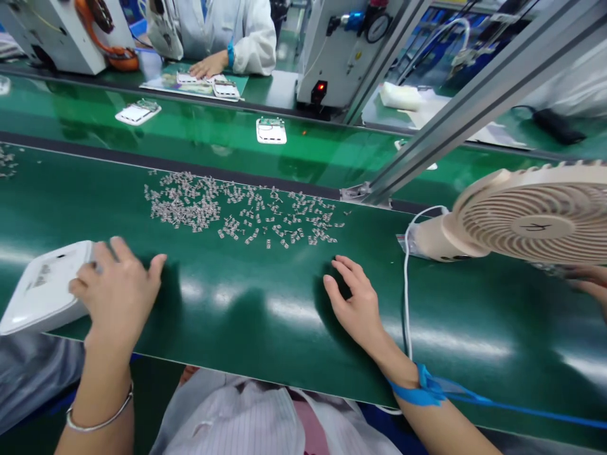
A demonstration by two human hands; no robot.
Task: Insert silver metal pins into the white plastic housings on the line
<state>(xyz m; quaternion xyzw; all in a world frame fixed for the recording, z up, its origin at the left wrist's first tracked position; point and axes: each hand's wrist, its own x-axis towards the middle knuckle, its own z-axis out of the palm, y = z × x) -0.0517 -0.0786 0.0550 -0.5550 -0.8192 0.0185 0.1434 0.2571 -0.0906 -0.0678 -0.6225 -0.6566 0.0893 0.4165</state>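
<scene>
While the left hand (118,287) is over the right edge of a white device (52,287), its fingers are spread open, slightly bent; blur hides whether the fingertips touch it. Device is a rounded, box-like casing, flat on the green worktop (265,328) at the near left edge, gray print on top; contents can't be seen. Right hand (358,306) is open too, fingers loosely curled, thumb apart, just on the near side of the small metal parts (184,202). These lie loose directly on the worktop, dense pile at left, thinner scatter toward the right.

Beyond the worktop, the green conveyor (199,142) carries open white shells: the middle shell (272,133) and the left shell (138,114) each have a green circuit board showing along the far side. Across from there, a co-worker's hand (208,65) rests on more white shells on a mat. At right, a beige fan (535,215) stands with clear plastic (417,245) around its base; whether that's a bag, can't tell. White cable (406,284) runs beside it.
</scene>
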